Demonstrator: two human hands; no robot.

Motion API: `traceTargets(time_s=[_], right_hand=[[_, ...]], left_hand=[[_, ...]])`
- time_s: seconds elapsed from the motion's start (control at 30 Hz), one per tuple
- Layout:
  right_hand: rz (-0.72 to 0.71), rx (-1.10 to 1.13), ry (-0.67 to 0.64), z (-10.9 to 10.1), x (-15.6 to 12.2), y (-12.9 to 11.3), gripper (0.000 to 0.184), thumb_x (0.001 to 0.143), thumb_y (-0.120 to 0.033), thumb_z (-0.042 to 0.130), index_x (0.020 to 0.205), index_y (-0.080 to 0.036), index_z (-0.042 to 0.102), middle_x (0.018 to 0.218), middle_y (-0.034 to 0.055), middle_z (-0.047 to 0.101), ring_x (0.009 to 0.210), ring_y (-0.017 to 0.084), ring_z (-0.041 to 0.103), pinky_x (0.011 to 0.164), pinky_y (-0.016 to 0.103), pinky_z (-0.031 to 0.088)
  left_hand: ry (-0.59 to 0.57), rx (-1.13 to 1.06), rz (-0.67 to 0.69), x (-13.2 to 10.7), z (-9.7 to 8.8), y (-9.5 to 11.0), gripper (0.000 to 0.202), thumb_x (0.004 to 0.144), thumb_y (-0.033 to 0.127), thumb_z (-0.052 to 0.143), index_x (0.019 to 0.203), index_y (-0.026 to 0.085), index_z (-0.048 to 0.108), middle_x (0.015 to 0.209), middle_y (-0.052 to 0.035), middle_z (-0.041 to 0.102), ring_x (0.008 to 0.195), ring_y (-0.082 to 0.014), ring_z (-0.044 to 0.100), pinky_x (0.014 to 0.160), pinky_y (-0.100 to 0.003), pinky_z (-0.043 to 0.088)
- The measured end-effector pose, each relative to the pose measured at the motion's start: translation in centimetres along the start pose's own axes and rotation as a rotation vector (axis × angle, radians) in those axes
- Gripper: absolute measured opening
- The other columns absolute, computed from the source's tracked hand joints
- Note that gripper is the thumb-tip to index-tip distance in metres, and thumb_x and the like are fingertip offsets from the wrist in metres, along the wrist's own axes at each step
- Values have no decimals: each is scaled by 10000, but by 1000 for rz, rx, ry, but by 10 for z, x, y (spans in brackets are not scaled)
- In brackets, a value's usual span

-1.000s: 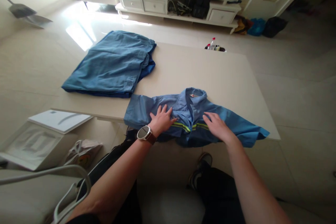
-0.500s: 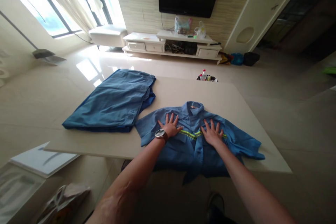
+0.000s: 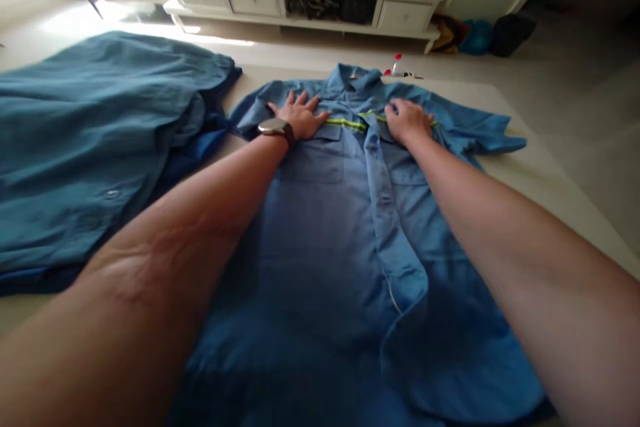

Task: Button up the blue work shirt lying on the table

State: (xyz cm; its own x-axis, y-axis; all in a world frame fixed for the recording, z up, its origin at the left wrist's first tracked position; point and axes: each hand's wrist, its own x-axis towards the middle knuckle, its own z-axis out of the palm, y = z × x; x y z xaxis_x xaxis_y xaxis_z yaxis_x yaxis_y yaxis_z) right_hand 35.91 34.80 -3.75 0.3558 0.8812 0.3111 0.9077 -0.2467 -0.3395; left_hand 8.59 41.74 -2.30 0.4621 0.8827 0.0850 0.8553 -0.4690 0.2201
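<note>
A blue work shirt (image 3: 320,227) lies front up on the table, its collar at the far side and a yellow-green stripe across the chest. My left hand (image 3: 300,115), with a watch (image 3: 275,127) on the wrist, rests flat on the left chest with fingers spread. On the other side of the placket, my right hand (image 3: 407,120) has its fingers curled on the cloth near the stripe. The front placket (image 3: 393,227) is wavy and partly turned over. Left of the shirt lies a pile of folded blue garments (image 3: 90,127).
The cream table (image 3: 555,173) shows its right edge beyond the sleeve. Past the far edge, bottles with red caps (image 3: 397,63) poke up. A white TV cabinet (image 3: 255,0) stands along the wall, with bags (image 3: 477,37) on the floor beside it.
My view has moved lower and closer over the shirt, whose lower front now fills the foreground. My right hand has gone from flat and spread to curled on the cloth. My left hand stays spread.
</note>
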Motion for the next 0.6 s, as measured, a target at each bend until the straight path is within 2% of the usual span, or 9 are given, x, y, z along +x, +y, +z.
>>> traceTargets(time_s=[0.07,0.13,0.17,0.23,0.27,0.33,0.43,0.53,0.6], right_hand=[[-45,-13,69,-4,13,-3,748,1056,-477,98,1110,39,637,1295,227,624,1284,291,555,1021,499,345],[-128,-43,149,-11,2,-6,888,953,-414,-108,1008,115,603,1182,218,641,1242,247,555,936,434,338],[-179,-58,182,-15,-12,-8,876,946,-393,-113,988,115,599,1139,204,652,1225,238,553,921,420,333],[-277,-91,182,-29,-51,-11,651,1046,-366,118,983,32,629,1085,169,689,1179,226,565,958,387,333],[-310,-111,123,-39,-74,-11,499,1056,-330,268,965,-21,649,1058,153,704,1128,223,582,964,375,348],[-379,-122,-8,-66,-124,-8,321,1030,-277,416,964,-97,674,1037,133,718,1071,229,597,967,371,386],[-472,-68,-167,-127,-211,15,325,1025,-307,412,1052,-146,694,1083,133,719,1081,268,617,970,426,452],[-437,-9,-358,-195,-317,63,337,1001,-372,439,1114,-223,720,1120,123,731,1117,300,650,1003,508,503],[-301,41,-396,-234,-394,106,316,969,-409,472,1067,-298,751,1153,105,744,1140,317,679,1037,547,528]], left_hand=[[14,41,47,12,-2,-4,745,1089,496,78,1562,-31,310,1651,-213,296,1519,-518,123,1054,-844,60],[21,72,40,6,-1,0,694,1102,417,76,1536,-70,313,1621,-235,336,1510,-502,171,1051,-843,60],[39,85,21,-4,0,6,632,1112,386,146,1546,-35,330,1632,-231,340,1526,-466,192,1099,-819,51],[134,101,-7,-32,0,24,538,1089,283,305,1562,35,370,1651,-222,348,1554,-380,229,1231,-707,55],[113,89,28,-49,-2,35,525,1059,182,285,1557,59,395,1659,-204,348,1568,-335,232,1277,-626,92],[75,16,112,-85,-7,59,540,1016,144,299,1531,149,462,1643,-146,398,1557,-298,285,1298,-567,141],[116,-107,143,-139,-23,96,526,962,135,380,1467,157,522,1600,-141,453,1538,-273,322,1302,-480,200],[84,-241,92,-198,-46,136,524,881,92,463,1393,149,561,1562,-157,485,1471,-262,421,1272,-442,284],[81,-349,79,-244,-63,164,506,859,94,500,1354,162,578,1522,-162,514,1427,-255,469,1244,-414,339]])
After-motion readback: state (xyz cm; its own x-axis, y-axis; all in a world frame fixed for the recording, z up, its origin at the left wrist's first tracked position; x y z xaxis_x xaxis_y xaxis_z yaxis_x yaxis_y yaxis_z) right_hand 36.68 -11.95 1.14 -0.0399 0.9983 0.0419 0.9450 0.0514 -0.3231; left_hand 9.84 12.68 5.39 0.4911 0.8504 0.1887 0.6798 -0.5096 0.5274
